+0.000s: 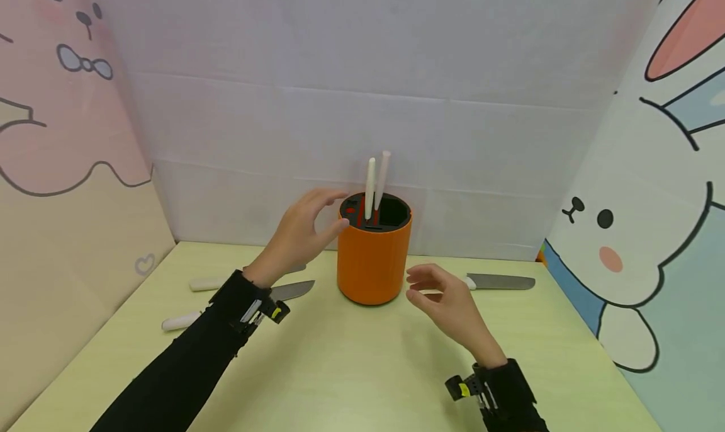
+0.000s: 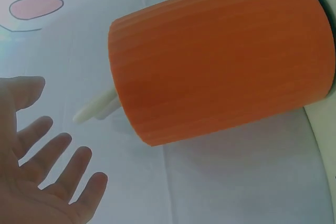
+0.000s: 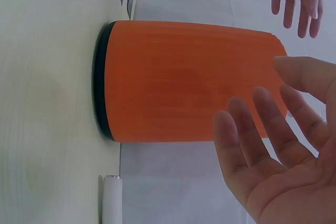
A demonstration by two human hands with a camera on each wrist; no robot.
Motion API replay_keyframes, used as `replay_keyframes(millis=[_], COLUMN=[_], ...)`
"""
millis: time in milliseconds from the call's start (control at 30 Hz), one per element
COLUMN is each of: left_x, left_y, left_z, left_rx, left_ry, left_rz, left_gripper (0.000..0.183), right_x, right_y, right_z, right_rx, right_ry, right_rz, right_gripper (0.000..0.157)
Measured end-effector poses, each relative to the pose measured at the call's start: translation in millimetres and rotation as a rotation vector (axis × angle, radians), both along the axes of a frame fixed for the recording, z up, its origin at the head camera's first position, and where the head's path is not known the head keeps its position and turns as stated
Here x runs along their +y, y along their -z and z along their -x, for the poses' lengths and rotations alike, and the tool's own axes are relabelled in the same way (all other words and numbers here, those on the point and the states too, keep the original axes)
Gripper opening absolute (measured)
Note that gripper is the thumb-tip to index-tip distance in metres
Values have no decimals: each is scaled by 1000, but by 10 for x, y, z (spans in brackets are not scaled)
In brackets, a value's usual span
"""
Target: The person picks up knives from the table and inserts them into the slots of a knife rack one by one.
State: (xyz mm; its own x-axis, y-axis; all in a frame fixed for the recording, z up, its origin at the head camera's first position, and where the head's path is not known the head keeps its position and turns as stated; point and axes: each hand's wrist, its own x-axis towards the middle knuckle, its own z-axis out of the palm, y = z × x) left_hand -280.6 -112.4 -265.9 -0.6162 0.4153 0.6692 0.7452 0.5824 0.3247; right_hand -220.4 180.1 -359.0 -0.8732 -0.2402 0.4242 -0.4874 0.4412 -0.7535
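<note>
An orange round knife holder [image 1: 372, 265] with a black slotted top stands upright towards the back of the table. Two white knife handles [image 1: 370, 186] stick up out of its top. My left hand [image 1: 297, 230] is beside the upper left rim, thumb and fingers spread apart with nothing between them. Lower down, at the holder's right side, my right hand [image 1: 450, 303] holds nothing, its fingers loosely bent. In the right wrist view the fingers [image 3: 252, 129] overlap the orange wall [image 3: 184, 82]. Behind the right hand lies a knife [image 1: 501, 282] with its blade pointing right.
Two knives lie on the table [image 1: 317, 369] at the left, their white handles [image 1: 180, 322] to the left and blades [image 1: 293, 289] partly behind my left arm. A white cloth backdrop [image 1: 362, 54] rises behind the holder. Cartoon-printed panels [image 1: 623, 186] flank both sides.
</note>
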Motion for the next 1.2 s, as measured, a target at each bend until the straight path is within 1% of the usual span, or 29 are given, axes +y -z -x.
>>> replay_keyframes(millis=[133,267,467,600,733,1000,1200], left_x=[-89,-179,-311,-385,-421,-453,-494], left_y=[123,269,549,719,853,997,1167], left_z=[-104,-195,-300,-308,-305,-319,-322], left_rx=[35,72,65,73,73,73,48], left_ry=[-8,-23,-89,-100,-102,-123,-130], left_rz=[17,65,129,148,168,188,200], left_gripper=[48,49,51,52,52,53,54], right_x=[137,297,522,668,810,976,1026], right_y=[48,81,148,222,298,431,573], right_z=[-1,10,25,46,57,59,88], right_rx=[23,58,112,140,154,233,257], right_ry=[3,26,60,96,127,167,179], right_rz=[-31,-84,-163,-216,-259,-333,-421], right_gripper=[33,35,38,38,38,41,45])
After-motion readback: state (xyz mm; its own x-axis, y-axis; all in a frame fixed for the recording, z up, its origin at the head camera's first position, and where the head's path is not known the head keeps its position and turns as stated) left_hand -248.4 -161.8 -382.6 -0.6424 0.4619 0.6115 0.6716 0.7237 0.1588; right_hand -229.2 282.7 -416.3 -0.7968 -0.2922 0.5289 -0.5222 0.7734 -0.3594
